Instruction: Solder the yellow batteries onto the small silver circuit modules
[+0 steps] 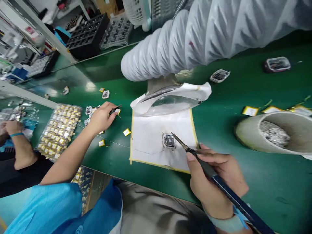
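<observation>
My right hand is closed around a soldering iron. The iron's tip is at the right edge of a small white-framed circuit board lying on a white sheet with yellow taped edges. Off to the left, my left hand grips dark tweezers. Their tips are by a small yellow-and-white battery; whether they pinch it I cannot tell. More batteries lie between that hand and the sheet. Several white-framed boards sit beside my left hand, partly hidden by it. A thin wire runs across toward the board.
A grey ribbed duct with a clear hood hangs over the sheet's far side. A cup with silvery scraps stands at right. A battery tray lies left, near another person's hand. Yellow batteries lie behind the cup.
</observation>
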Demonstrator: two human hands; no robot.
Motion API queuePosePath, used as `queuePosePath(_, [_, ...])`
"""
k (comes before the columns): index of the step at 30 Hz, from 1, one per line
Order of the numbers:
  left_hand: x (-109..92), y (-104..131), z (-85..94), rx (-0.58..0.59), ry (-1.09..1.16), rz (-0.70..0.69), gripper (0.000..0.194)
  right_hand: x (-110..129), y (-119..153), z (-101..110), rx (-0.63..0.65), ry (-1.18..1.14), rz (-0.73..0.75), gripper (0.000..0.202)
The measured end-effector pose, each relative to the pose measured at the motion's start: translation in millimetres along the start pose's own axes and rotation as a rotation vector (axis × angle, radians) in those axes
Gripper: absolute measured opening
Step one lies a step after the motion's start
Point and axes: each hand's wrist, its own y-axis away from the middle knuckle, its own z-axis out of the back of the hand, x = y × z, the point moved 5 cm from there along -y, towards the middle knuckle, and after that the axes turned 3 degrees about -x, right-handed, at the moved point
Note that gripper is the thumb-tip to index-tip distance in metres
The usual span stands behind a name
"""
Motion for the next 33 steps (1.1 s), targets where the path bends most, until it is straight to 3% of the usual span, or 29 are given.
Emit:
queuePosePath(2, [28.1,-13.6,2.5,0.121,0.053,0.049,0.039,-1.8,1.0,-0.5,-0.022,0.022,0.008,0.029])
queuePosePath(4, [38.4,-20.6,1.6,0.164,0.109,0.053,0.046,-2.4,1.4,-1.8,-0.016,0.023,0.012,0.030])
queuePosePath(8, [35.7,-27.2,-2.6,0.169,0.129,0.076,0.049,-3.2,1.2,-2.6,-0.017,-0.019,0.012,0.029])
queuePosePath(12, [32.5,-27.2,3.2,0.215,0.179,0.251,0.036,-3.2,-0.4,-2.0,-0.030,-0.053,0.030,0.027])
queuePosePath(15, [7.9,-13.9,11.5,0.116,0.323,0.275,0.038,-1.8,-1.9,-2.0,-0.019,-0.067,0.052,0.026])
queuePosePath(18, [-48.4,9.5,12.6,-0.074,0.559,0.128,0.037,1.0,-2.3,-5.5,0.060,-0.101,0.069,0.029])
queuePosePath(22, [-140.3,35.4,-1.3,-0.031,0.775,-0.137,0.016,5.4,-0.4,-14.6,0.252,-0.235,0.038,0.048])
queuePosePath(25, [-180.2,39.3,-7.5,0.045,0.837,-0.226,0.008,7.2,0.5,-16.2,0.285,-0.349,-0.012,0.041])
queuePosePath(29, [-181.7,31.3,-12.2,0.066,0.775,-0.294,0.008,9.1,-0.7,-11.7,0.228,-0.335,0.002,0.027])
queuePosePath(33, [-153.1,24.7,-18.5,-0.128,0.557,-0.315,0.008,8.0,-5.6,-3.4,0.101,-0.294,0.006,0.028])
